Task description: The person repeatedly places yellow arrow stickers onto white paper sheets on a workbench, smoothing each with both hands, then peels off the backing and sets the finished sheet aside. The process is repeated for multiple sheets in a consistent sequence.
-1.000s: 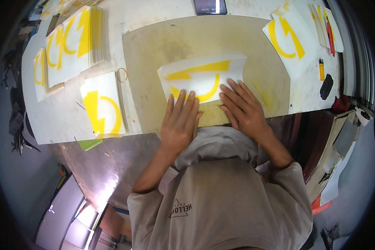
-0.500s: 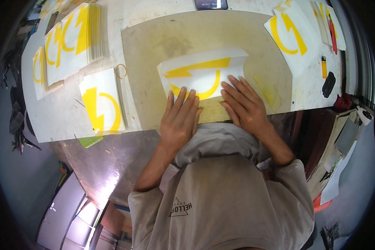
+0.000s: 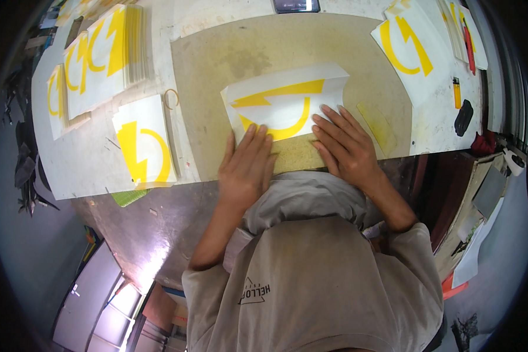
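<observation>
A white paper sheet (image 3: 276, 112) with a yellow print lies in front of me on a grey-beige mat (image 3: 299, 50). Its far edge and side ends look bent into flaps. My left hand (image 3: 243, 170) rests at the near left edge of the sheet, its fingers outstretched and its fingertips on the paper. At the near right corner lies my right hand (image 3: 351, 149), also flat, with several fingertips touching the sheet. Neither hand grips anything. Between the hands, a yellowish board (image 3: 302, 151) shows below the sheet's near edge.
Stacks of similar printed sheets (image 3: 102, 53) stand at the far left, with another pile (image 3: 145, 141) nearer. More printed sheets (image 3: 403, 53) lie at right, beside a red pen-like tool (image 3: 469, 47), a yellow lighter (image 3: 456, 94) and a black object (image 3: 463, 118). A phone (image 3: 297, 6) sits at the back.
My left hand has slid a little left and toward me along the near edge, uncovering more of the yellow print. The right hand and the sheet have barely moved.
</observation>
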A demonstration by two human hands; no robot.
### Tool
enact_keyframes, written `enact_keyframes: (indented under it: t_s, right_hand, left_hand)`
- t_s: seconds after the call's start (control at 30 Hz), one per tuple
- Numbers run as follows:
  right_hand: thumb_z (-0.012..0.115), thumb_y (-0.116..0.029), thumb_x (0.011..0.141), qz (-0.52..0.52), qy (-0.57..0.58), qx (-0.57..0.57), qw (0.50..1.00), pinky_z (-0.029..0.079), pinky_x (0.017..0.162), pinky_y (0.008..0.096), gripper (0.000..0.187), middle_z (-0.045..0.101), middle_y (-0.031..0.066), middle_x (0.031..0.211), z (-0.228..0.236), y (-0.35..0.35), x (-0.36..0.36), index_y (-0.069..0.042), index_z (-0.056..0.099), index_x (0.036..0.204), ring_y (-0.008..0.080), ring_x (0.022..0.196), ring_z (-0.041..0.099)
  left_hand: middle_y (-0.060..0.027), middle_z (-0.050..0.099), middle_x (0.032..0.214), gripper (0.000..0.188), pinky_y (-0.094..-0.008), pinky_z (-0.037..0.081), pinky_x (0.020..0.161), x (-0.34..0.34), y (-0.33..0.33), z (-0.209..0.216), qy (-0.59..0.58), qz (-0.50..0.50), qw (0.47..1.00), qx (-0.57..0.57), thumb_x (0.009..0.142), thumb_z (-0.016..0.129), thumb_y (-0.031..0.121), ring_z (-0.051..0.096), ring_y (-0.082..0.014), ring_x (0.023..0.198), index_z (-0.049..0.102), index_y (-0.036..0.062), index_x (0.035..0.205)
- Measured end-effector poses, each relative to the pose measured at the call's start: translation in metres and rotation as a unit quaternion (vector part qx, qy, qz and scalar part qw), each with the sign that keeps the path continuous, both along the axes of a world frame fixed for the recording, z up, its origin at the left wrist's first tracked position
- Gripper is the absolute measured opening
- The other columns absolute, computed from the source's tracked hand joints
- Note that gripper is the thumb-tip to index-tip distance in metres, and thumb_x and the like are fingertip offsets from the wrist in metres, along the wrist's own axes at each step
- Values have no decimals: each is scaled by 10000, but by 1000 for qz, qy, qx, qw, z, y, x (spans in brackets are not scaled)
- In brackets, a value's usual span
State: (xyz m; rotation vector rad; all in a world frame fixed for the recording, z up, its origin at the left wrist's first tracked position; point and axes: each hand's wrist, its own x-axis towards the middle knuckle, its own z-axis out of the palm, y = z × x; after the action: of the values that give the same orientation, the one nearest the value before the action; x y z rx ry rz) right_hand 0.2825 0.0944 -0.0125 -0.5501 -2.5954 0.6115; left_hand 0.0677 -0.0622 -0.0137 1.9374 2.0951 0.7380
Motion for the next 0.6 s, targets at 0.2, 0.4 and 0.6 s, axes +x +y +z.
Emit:
enact_keyframes:
  t_s: [0.2,0.4,0.6]
  right_hand:
    - [738,-130,891,11,5,9,1000,414,1155,612,315,650,144,1365,3,-22,-30,45,714,1151,394,1383,535]
    - [762,-238,902,-31,-48,9,998,283,1198,690,375,641,60,1419,-1,-5,-8,-34,719,1215,338,1446,488]
    - [788,-254,889,-97,-82,52,990,190,1201,735,377,660,46,1405,7,4,17,-65,731,1210,344,1446,494]
  left_hand:
    - [-147,636,1430,399,-592,378,1179,-4,-11,3,2,15,1000,-26,917,740,109,565,-384,1368,685,24,1303]
    - [-115,599,1478,432,-624,258,1202,2,-12,8,107,34,993,-44,933,716,242,530,-361,1288,675,47,1316]
    - [-226,449,1593,661,-677,236,1202,38,5,8,30,27,998,-54,955,697,376,404,-449,1465,535,-30,1451]
